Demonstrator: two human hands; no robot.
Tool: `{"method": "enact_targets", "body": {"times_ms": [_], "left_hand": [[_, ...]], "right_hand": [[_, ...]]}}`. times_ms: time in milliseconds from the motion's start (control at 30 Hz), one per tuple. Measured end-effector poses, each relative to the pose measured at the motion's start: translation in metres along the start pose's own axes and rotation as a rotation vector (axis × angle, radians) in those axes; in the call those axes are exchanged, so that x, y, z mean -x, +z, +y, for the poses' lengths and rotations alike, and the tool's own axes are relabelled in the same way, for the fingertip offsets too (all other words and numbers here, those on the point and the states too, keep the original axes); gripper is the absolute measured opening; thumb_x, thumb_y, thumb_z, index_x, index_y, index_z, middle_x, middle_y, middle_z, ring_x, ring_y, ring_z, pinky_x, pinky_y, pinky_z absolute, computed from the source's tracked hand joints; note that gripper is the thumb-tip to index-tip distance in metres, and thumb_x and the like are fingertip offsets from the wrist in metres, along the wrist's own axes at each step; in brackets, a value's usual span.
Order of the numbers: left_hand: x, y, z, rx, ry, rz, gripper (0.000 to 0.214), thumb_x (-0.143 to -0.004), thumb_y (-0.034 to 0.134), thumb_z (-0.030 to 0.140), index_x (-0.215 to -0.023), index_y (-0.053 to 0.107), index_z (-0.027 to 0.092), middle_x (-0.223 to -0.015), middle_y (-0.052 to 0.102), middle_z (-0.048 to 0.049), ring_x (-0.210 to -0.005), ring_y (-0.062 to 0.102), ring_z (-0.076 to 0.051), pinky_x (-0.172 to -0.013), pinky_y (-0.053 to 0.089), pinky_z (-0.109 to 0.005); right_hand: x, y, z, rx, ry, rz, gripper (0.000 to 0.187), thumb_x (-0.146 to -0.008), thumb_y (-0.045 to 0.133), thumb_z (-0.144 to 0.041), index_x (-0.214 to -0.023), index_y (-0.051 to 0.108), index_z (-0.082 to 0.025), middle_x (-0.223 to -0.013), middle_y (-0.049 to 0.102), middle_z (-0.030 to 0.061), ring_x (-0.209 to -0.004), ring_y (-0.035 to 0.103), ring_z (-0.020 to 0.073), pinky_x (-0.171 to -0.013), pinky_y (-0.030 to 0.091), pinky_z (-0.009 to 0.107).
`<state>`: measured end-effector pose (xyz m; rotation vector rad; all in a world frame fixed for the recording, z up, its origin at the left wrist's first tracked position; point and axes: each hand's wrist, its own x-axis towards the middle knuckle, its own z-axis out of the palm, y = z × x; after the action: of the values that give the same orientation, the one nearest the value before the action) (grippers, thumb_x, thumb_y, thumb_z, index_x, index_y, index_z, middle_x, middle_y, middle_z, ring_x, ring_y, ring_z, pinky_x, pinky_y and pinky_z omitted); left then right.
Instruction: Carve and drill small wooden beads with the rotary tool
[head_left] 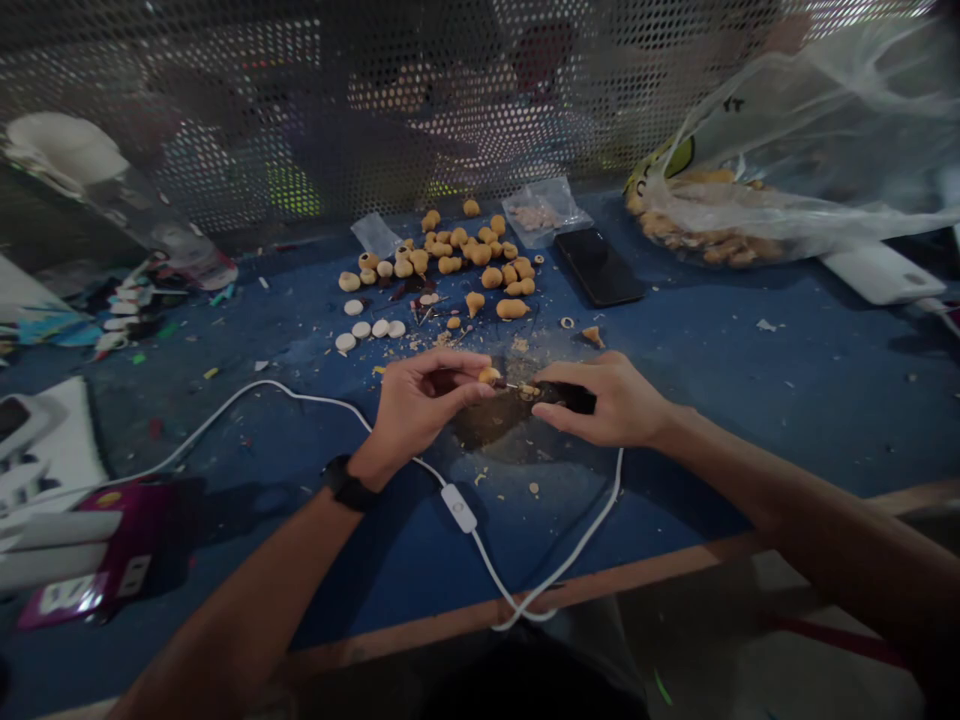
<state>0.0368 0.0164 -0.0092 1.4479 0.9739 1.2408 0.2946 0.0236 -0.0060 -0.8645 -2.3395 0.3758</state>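
My left hand [424, 400] pinches a small tan bead-like piece [489, 376] between thumb and fingers. My right hand [607, 400] grips a dark-handled pointed tool [571, 397], and its thin metal tip [517, 387] reaches toward the tan piece. Whether the tip touches the piece, I cannot tell. Just beyond my hands, several tan rounded pieces [450, 265] and several white discs [361, 329] lie among shavings on the blue work surface [750, 400]. A black watch [349, 483] sits on my left wrist.
A white cable [322, 397] with an inline switch [459, 507] runs under my left forearm. A black phone [598, 266], a small clear bag [541, 212] and a large plastic bag of tan pieces [705, 215] lie behind. A perforated metal screen [300, 100] stands beyond.
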Motion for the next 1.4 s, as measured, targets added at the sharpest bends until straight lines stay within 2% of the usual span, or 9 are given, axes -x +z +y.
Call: {"method": "enact_targets", "body": {"times_ms": [200,367,633,867,1167,1400], "left_hand": [[-0.002,-0.003,-0.001,0.062,-0.023,-0.02,0.034,-0.064,0.099,0.038,-0.09,0.084,0.021,-0.082,0.083,-0.0048,-0.071,0.079,-0.018,-0.07,0.068,-0.029],[-0.003,-0.003,0.0,0.1,-0.054,-0.043,0.03,-0.064,0.099,0.036,-0.085,0.084,0.02,-0.089,0.084,-0.0059,-0.075,0.08,-0.019,-0.073,0.069,-0.029],[-0.003,-0.006,-0.004,0.086,-0.086,-0.029,0.034,-0.063,0.098,0.039,-0.089,0.084,0.021,-0.082,0.083,-0.0053,-0.069,0.079,-0.019,-0.064,0.067,-0.029],[-0.004,-0.008,-0.007,0.121,-0.121,-0.058,0.032,-0.072,0.094,0.042,-0.096,0.085,0.022,-0.079,0.082,-0.0056,-0.068,0.078,-0.018,-0.054,0.059,-0.024],[-0.004,-0.011,-0.012,0.095,-0.114,-0.152,0.028,-0.082,0.088,0.04,-0.103,0.085,0.023,-0.089,0.083,-0.0067,-0.077,0.078,-0.016,-0.069,0.063,-0.026],[-0.005,-0.009,-0.007,0.113,-0.154,-0.165,0.034,-0.078,0.09,0.044,-0.101,0.085,0.019,-0.095,0.083,-0.0091,-0.08,0.078,-0.017,-0.074,0.063,-0.027]], "right_hand": [[0.0,0.0,0.0,0.0,0.014,0.039,0.027,-0.098,0.063,-0.045,-0.093,0.073,-0.02,-0.057,0.062,-0.0034,-0.047,0.051,0.0106,-0.053,0.037,0.023],[0.001,0.001,0.0,-0.023,-0.019,0.012,0.024,-0.098,0.064,-0.043,-0.095,0.073,-0.021,-0.055,0.06,-0.0048,-0.046,0.05,0.0104,-0.053,0.035,0.024],[0.0,-0.002,0.001,-0.017,-0.033,0.015,0.025,-0.098,0.063,-0.044,-0.094,0.073,-0.021,-0.055,0.061,-0.0046,-0.046,0.05,0.0104,-0.052,0.036,0.024],[0.001,-0.003,0.001,0.023,-0.089,0.009,0.023,-0.097,0.064,-0.041,-0.089,0.071,-0.021,-0.054,0.061,-0.0043,-0.047,0.054,0.0108,-0.051,0.035,0.024],[0.002,-0.002,0.003,0.039,-0.091,-0.001,0.023,-0.098,0.065,-0.042,-0.092,0.072,-0.02,-0.055,0.063,-0.0037,-0.048,0.057,0.0113,-0.052,0.035,0.024],[0.003,-0.001,0.004,0.049,-0.066,-0.026,0.024,-0.098,0.065,-0.043,-0.095,0.073,-0.021,-0.056,0.064,-0.0035,-0.05,0.059,0.0119,-0.053,0.036,0.023]]}}
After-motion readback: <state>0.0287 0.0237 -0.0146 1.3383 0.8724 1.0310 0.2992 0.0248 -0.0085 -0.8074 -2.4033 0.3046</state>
